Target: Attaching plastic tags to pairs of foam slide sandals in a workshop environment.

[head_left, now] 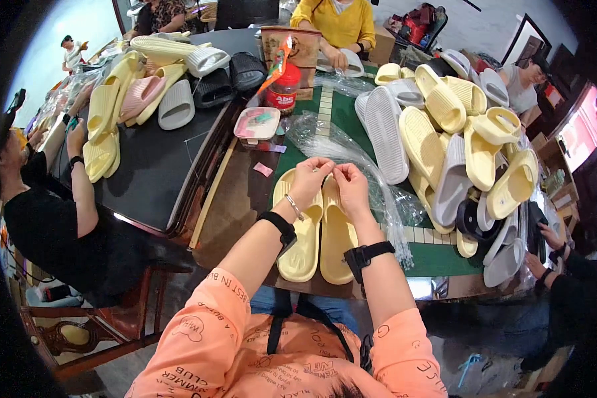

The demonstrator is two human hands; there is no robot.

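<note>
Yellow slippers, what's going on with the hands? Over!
Left hand and right hand pinched together over the pair of yellow slippers. Clear plastic bag lying beside them. Over.

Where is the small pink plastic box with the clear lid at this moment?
In the head view, the small pink plastic box with a clear lid sits up and left of the person's left hand, just below the red-lidded jar, beside the dark table's right edge.

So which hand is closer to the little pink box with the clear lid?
Left. The left hand sits just down and right of the pink box; the right hand is farther right, both over the yellow slippers.
</note>
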